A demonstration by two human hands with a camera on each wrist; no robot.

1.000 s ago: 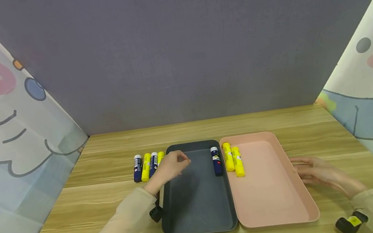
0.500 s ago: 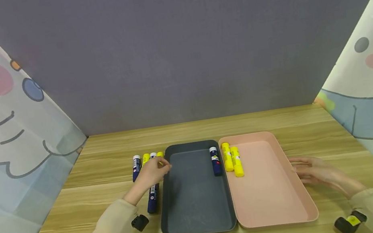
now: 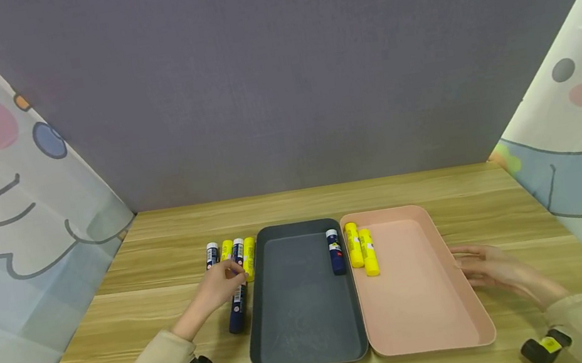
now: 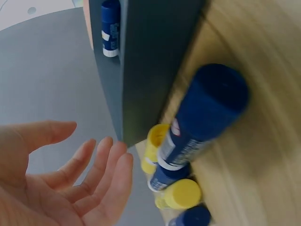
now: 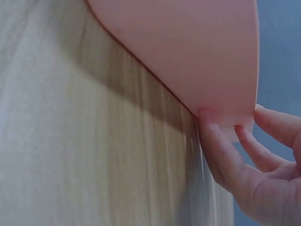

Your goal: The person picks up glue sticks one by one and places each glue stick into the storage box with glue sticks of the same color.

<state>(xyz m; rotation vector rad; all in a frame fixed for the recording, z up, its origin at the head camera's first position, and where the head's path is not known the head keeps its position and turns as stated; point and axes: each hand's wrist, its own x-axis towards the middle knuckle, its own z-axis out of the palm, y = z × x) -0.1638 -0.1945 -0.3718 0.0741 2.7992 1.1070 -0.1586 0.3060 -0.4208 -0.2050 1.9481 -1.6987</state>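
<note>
- One broad, flat grey panel (image 3: 281,81) backs a light wood-grain table (image 3: 131,289).

- Two shallow rectangular trays lie side by side on the table, long axes running away from the person: a dark grey tray (image 3: 305,325) at left, a pale pink tray (image 3: 419,307) at right.

- Two bare hands emerge from cream sleeves. At the outer right wall of the pink tray, the right hand (image 3: 490,267) has its fingers loosely extended, fingertips touching the wall and rim. Over the loose tubes left of the dark grey tray, the left hand (image 3: 218,284) is released: its thumb stands apart from gently bent fingers, with nothing held.

- Four slim cylindrical tubes form a row on the table, left to right: a navy tube (image 3: 212,254), a yellow tube (image 3: 227,250), a second navy tube (image 3: 238,251) and a second yellow tube (image 3: 250,258). All point away from the person; the navy ones have white far ends.

- One more loose navy tube (image 3: 238,313) lies nearer the person, white end aimed at the row, far end slanting right.

- Three tubes lie in the trays, lengthwise away from the person: a white-topped navy tube with a red mark (image 3: 336,260) by the dark grey tray's right wall, and two glossy yellow tubes (image 3: 370,258) near the pink tray's left wall, the right one set slightly closer to the person.
</note>
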